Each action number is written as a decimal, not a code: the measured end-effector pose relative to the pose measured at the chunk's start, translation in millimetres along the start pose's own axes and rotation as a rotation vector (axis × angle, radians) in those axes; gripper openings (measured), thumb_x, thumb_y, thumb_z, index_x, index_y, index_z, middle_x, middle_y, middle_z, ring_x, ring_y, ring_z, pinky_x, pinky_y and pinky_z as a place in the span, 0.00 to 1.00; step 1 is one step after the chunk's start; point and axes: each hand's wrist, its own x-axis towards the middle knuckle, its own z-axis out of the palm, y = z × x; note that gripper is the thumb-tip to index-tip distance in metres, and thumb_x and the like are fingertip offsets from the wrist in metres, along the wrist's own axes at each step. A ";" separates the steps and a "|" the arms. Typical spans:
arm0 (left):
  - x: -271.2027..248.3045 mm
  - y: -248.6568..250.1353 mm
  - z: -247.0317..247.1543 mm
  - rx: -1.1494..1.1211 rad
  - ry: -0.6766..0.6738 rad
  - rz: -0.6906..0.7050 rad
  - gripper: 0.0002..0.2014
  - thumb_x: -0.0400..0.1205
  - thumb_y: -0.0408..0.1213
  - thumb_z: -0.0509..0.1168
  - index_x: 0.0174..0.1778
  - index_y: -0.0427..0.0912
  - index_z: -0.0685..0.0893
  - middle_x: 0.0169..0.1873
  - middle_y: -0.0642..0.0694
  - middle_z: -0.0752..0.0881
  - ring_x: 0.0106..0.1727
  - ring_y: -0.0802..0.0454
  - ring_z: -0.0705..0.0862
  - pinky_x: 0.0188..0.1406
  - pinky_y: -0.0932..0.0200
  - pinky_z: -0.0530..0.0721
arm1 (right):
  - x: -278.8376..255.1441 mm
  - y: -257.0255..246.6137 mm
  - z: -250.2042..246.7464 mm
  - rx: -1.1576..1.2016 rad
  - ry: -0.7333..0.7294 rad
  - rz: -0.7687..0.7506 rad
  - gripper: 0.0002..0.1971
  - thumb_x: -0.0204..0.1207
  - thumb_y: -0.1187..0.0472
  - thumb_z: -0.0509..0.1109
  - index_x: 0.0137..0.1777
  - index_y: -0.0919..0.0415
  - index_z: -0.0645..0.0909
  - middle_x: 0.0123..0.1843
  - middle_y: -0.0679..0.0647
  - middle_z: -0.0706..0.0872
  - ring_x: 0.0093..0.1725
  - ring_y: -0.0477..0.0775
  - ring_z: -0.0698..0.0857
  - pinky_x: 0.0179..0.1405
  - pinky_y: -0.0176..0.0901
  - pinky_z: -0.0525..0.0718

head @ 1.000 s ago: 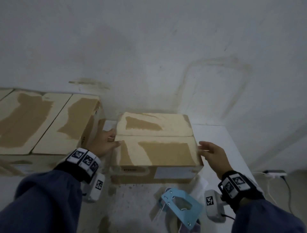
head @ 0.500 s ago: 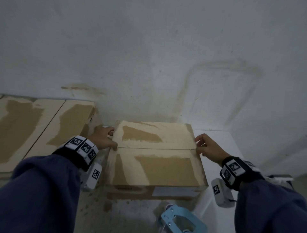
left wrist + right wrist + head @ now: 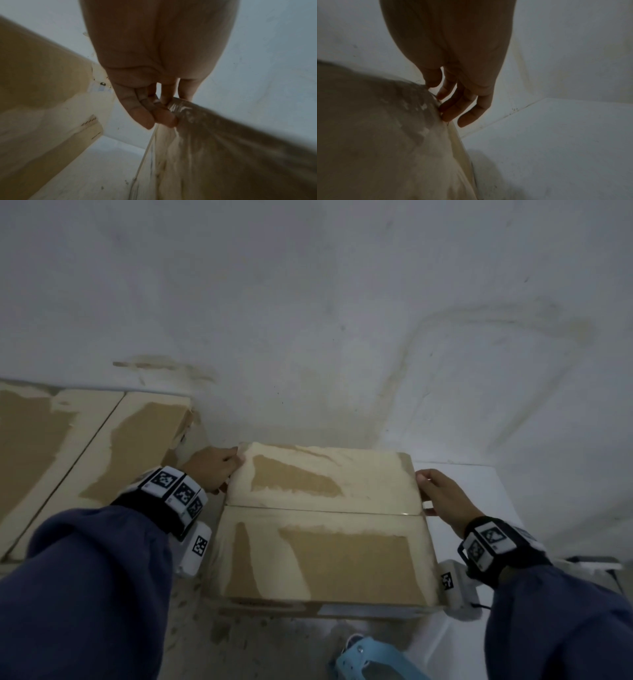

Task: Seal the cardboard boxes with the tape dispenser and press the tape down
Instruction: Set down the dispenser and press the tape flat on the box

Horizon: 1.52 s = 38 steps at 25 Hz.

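Note:
A small cardboard box (image 3: 325,559) with torn pale patches sits on the white table, flaps closed, its seam (image 3: 322,508) running left to right. My left hand (image 3: 214,470) is at the box's far left corner; in the left wrist view its curled fingers (image 3: 164,119) pinch the edge of the box (image 3: 231,155). My right hand (image 3: 442,498) is at the right edge by the seam, thumb on top. In the right wrist view its fairly straight fingers (image 3: 452,108) touch the side of the box (image 3: 376,128). The light-blue tape dispenser (image 3: 370,662) lies in front of the box, held by neither hand.
A larger cardboard box (image 3: 102,460) stands close on the left, leaving a narrow gap for my left hand. The stained white wall (image 3: 342,320) rises right behind both boxes. Bare table (image 3: 472,484) shows to the right, with a white device and cable (image 3: 592,563) beyond its edge.
Both hands have slid along the small box's sides, from the front flap past the seam toward the wall. The view has dropped closer, so the dispenser is now mostly cut off.

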 end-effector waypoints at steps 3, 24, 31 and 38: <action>5.3 -5.9 6.4 0.046 0.032 0.049 0.18 0.88 0.43 0.49 0.66 0.38 0.76 0.54 0.35 0.83 0.48 0.35 0.84 0.43 0.54 0.83 | -3.8 3.1 2.6 0.014 -0.020 -0.004 0.12 0.85 0.56 0.55 0.58 0.60 0.77 0.48 0.56 0.84 0.43 0.52 0.82 0.45 0.48 0.83; -0.1 -30.2 32.6 0.071 0.214 0.170 0.48 0.71 0.72 0.35 0.79 0.42 0.65 0.62 0.25 0.78 0.70 0.31 0.70 0.76 0.37 0.63 | -28.8 20.2 18.2 -0.031 0.312 -0.172 0.13 0.81 0.71 0.56 0.49 0.59 0.81 0.43 0.56 0.84 0.45 0.58 0.82 0.37 0.31 0.74; -6.3 -23.0 32.2 0.032 0.155 0.106 0.54 0.60 0.76 0.44 0.80 0.48 0.60 0.72 0.35 0.69 0.75 0.38 0.66 0.78 0.41 0.63 | -33.0 17.5 6.9 -0.031 0.151 -0.103 0.16 0.75 0.72 0.61 0.57 0.56 0.82 0.62 0.55 0.78 0.60 0.54 0.78 0.56 0.41 0.76; 4.2 -8.2 16.4 0.071 0.121 0.142 0.60 0.54 0.70 0.57 0.82 0.40 0.57 0.78 0.42 0.63 0.77 0.42 0.68 0.77 0.45 0.67 | -15.4 -13.4 -1.5 -0.131 -0.032 -0.129 0.36 0.69 0.83 0.57 0.76 0.56 0.67 0.66 0.48 0.74 0.64 0.49 0.74 0.52 0.41 0.78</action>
